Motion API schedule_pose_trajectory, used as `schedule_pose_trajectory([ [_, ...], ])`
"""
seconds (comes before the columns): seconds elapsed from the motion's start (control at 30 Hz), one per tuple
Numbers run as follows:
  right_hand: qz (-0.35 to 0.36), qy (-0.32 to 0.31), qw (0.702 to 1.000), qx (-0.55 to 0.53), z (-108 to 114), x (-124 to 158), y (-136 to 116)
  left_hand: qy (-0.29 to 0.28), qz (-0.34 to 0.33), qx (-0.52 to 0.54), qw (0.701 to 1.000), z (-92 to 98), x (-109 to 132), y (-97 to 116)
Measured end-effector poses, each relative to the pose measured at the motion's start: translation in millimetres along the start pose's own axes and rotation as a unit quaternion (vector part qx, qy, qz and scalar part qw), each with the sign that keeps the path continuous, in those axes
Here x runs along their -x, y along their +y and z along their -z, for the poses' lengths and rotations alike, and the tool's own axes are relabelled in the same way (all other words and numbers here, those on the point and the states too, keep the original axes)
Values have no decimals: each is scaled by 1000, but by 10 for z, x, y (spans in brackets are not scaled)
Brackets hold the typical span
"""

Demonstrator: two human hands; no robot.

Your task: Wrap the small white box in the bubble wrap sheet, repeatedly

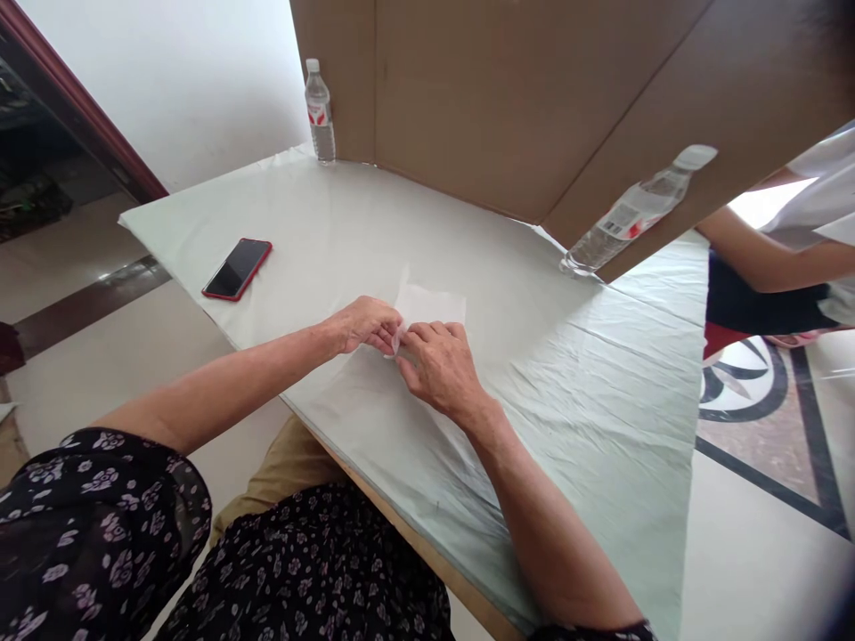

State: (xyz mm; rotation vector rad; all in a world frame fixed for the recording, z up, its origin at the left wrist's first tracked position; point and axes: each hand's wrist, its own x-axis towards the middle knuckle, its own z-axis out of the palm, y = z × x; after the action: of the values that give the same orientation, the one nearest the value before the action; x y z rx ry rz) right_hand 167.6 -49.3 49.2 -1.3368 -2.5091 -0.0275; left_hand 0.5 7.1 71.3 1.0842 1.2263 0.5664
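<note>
A small white sheet of paper (431,307) lies on the pale green cloth of the table (588,383), near its middle. My left hand (364,325) pinches the sheet's near left edge with closed fingers. Close beside it, my right hand (441,361) has its fingers curled onto the same near edge, fingertips touching the paper. The two hands meet at the fold, and the part of the sheet under them is hidden.
A red-cased phone (237,269) lies at the table's left. Two water bottles (321,111) (631,214) stand against a brown cardboard screen (534,98) at the back. Another person's arm (768,254) shows at the right, beyond the screen.
</note>
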Motion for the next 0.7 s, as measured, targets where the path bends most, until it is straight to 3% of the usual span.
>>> schedule_pose_trajectory([
  [0.1, 2, -16, 997, -73, 52, -14, 75, -14, -41, -63, 997, -18, 37, -17],
  [0.17, -4, 4, 992, -128, 97, -16, 147, 7, -99, -162, 982, -52, 51, -63],
  [0.23, -39, 68, 984, -160, 154, 19, 240, 47, -182, -294, 937, -93, 48, -134],
  [0.33, -151, 152, 962, -167, 243, 179, 408, 110, -292, -441, 841, -138, 18, -270],
  [0.43, -287, 90, 936, -180, 270, 413, 544, 120, -354, -484, 792, -156, -16, -403],
  [0.57, -400, -31, 880, -255, 139, 559, 558, 111, -363, -489, 785, -184, -14, -492],
  [0.7, -427, -11, 825, -370, -89, 401, 485, 115, -342, -499, 788, -217, 22, -451],
])
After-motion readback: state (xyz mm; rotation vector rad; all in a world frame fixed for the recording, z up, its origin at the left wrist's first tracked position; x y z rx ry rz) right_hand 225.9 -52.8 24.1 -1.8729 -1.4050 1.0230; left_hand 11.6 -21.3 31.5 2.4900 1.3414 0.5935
